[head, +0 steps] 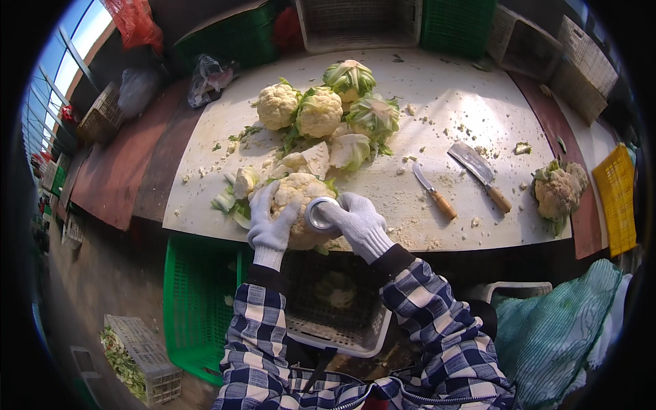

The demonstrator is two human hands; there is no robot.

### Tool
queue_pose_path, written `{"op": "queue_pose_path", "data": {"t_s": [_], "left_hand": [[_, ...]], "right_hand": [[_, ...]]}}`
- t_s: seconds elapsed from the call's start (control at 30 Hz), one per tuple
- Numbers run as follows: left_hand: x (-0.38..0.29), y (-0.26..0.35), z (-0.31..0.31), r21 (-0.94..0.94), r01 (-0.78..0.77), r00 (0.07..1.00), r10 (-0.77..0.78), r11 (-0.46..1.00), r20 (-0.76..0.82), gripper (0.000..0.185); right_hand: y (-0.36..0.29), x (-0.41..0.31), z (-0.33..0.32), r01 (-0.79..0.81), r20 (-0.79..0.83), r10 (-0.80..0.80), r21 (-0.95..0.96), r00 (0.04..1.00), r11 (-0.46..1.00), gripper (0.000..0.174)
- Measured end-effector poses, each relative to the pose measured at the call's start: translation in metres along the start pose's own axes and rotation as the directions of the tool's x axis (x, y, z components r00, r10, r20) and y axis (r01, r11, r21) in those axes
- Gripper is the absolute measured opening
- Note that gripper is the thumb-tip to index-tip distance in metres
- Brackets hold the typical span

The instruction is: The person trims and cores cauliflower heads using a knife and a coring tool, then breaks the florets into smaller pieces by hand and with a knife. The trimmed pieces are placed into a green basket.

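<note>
My left hand (270,218), in a pale knitted glove, holds a cauliflower head (302,192) at the front edge of the white tabletop. My right hand (353,220), gloved alike, grips a round metal ring-shaped tool (321,214) against the right side of that head. Behind lie several cauliflowers, among them one with a bare curd (277,106) and one wrapped in leaves (350,79), with cut leaves and stem pieces near them. To the right rest a small curved knife (433,190) and a cleaver (476,171), both wooden-handled.
A discoloured cauliflower (558,190) sits at the table's right end. Below the front edge are a green crate (197,307) and a dark crate with a pale rim (376,346). Crates line the back. A green mesh sack (556,328) is at lower right; a crate of trimmings (146,353) stands lower left.
</note>
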State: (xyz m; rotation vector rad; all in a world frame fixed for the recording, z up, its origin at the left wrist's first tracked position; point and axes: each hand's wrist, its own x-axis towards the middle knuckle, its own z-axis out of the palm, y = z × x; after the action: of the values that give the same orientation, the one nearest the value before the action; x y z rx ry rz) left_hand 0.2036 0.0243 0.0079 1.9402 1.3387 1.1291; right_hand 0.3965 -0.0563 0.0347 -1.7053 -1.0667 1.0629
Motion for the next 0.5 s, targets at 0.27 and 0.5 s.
{"op": "queue_pose_path", "data": {"t_s": [0.27, 0.5], "left_hand": [[-0.001, 0.002, 0.001, 0.066, -0.027, 0.999, 0.029, 0.997, -0.021, 0.066], [-0.001, 0.003, 0.002, 0.035, 0.024, 0.998, -0.022, 0.999, -0.065, 0.068]], "right_hand": [[0.038, -0.015, 0.01, 0.032, 0.006, -0.037, 0.393, 0.999, 0.919, 0.04], [0.047, -0.018, 0.005, -0.203, 0.078, 0.188, 0.434, 0.979, 0.878, 0.034]]}}
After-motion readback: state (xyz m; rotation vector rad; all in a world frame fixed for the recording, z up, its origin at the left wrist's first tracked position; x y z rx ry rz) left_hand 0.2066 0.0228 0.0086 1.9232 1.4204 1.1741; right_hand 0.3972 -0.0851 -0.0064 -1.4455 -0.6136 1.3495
